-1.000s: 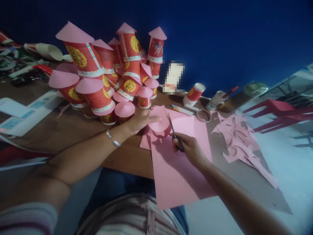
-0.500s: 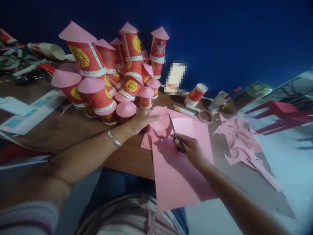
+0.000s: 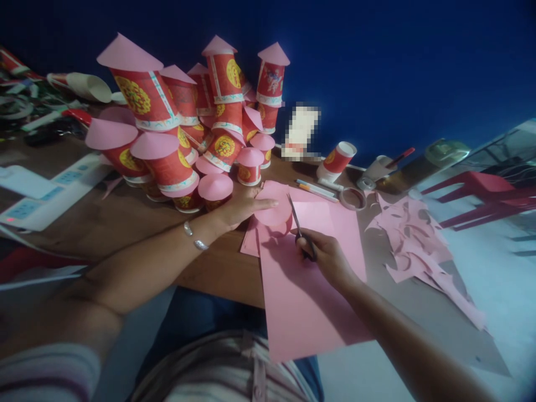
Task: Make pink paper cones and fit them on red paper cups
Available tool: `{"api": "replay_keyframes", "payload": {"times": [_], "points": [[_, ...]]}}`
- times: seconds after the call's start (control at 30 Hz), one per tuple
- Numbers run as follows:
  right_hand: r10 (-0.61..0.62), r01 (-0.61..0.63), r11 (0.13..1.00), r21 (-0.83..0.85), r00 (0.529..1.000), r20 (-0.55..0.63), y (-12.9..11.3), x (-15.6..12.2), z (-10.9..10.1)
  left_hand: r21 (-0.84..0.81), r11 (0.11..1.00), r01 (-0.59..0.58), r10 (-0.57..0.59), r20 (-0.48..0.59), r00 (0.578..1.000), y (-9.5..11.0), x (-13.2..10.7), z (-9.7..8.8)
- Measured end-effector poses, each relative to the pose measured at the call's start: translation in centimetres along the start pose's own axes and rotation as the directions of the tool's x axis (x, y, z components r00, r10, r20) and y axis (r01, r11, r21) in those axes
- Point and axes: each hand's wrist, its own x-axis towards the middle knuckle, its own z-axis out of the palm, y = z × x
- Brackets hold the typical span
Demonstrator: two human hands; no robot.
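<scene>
My left hand [image 3: 247,206] grips a rounded piece of pink paper [image 3: 274,215], thumb on top and the other fingers partly hidden behind it. A curled strip hangs from the lower edge of that piece. In my right hand [image 3: 323,249] is a pair of black-handled scissors [image 3: 295,215], its blades at the right edge of the piece. Beneath both hands lies a large pink sheet [image 3: 310,312], reaching past the table's front edge. Another bit of pink paper [image 3: 250,241] shows to its left.
Red paper cups [image 3: 144,100] with pink cone tops are stacked at the left. Pens [image 3: 316,190], a tape roll [image 3: 352,199] and a red cup [image 3: 337,161] stand behind the sheet. Pink scraps [image 3: 412,240] lie right; a power strip [image 3: 50,192] lies left.
The rounded paper's upper right corner is trimmed away, and a cut strip now curls below it. Both hands stay nearly in place, still holding the paper and scissors.
</scene>
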Motion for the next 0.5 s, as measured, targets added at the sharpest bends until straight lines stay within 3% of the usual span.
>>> {"api": "replay_keyframes", "payload": {"times": [0.33, 0.5], "points": [[-0.009, 0.009, 1.0, -0.002, 1.0, 0.004, -0.05, -0.18, -0.44, 0.041, 0.999, 0.014, -0.012, -0.068, 0.998, -0.37, 0.29, -0.02], [-0.012, 0.012, 1.0, -0.022, 1.0, 0.019, -0.43, -0.1, -0.53, 0.105, 0.993, 0.045, -0.044, -0.01, 0.999, -0.11, 0.19, -0.24]]}}
